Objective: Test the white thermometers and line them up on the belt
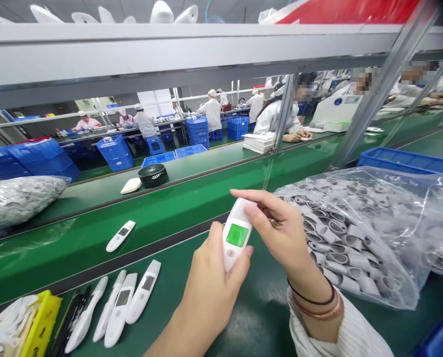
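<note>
Nearest, at the lower left, sits a yellow box (pixel 43 325) heaped with smooth white plastic pieces (pixel 8 320), and slim black rods (pixel 70 317) lie just beside it. Next along the dark green desk (pixel 175 265) are four slender white units (pixel 143 293), rounded and matt; two lie on edge, two face up with dark screens. A fifth unit (pixel 120 236), its screen dark too, lies apart on the smooth green belt (pixel 184 206) beyond.

In the middle, above the desk, is the white handheld device (pixel 238 233), its screen glowing green. The left hand (pixel 212 280) grasps its lower body, while the right hand (pixel 279 223) pinches the tapered top end between thumb and forefinger. This one looks whole and powered — seemingly further along than the dark-screened ones, though whether those are finished or waiting, I cannot tell.

To the right, a crinkled clear bag (pixel 403 280) spills open around many loose grey caps (pixel 335 258) — hollow, slant-cut, hard-looking — so plenty of these appear unused.
</note>
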